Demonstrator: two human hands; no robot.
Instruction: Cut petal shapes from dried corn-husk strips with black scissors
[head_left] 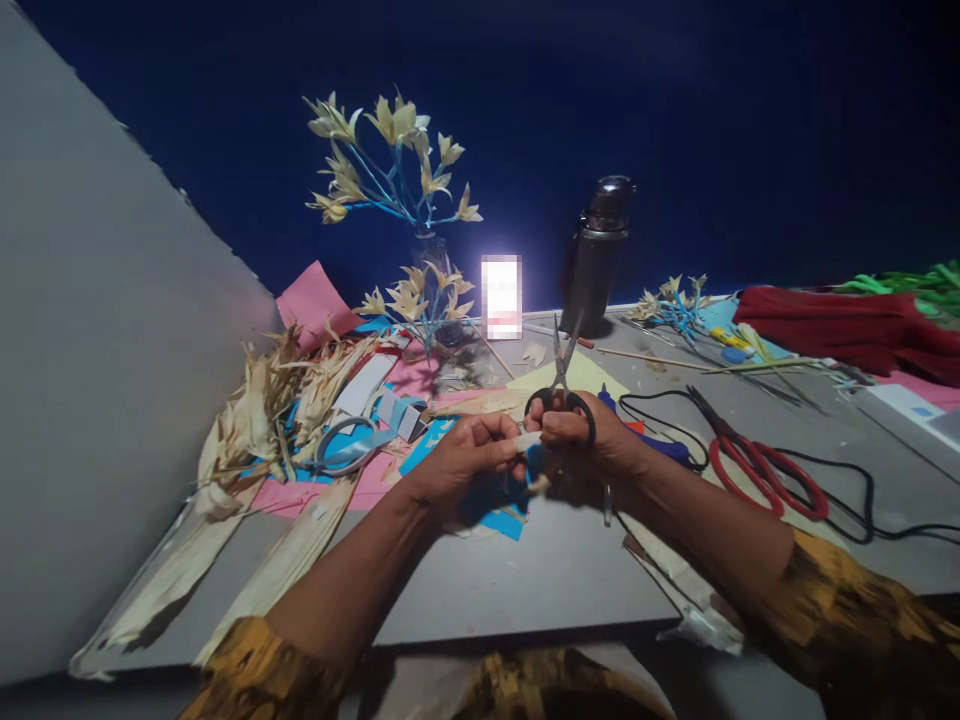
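Observation:
My right hand (589,428) has its fingers through the black handles of a pair of scissors (561,378), whose slightly parted blades point up and away from me. Between the fingertips of my left hand (476,450) is a small pale strip of dried husk (528,441). The strip's other end reaches the thumb and fingers of my right hand. Just below my fingers hangs a bit of blue material, partly hidden, and blue paper (504,522) lies on the table beneath.
Dried husks (262,410) and a tape roll (349,447) lie left. Pale flowers on blue stems (397,125) stand behind, near a dark flask (596,260) and a bright blurred screen (501,295). Red-handled scissors (765,470) and a black cord (870,500) lie right on the grey table (570,580).

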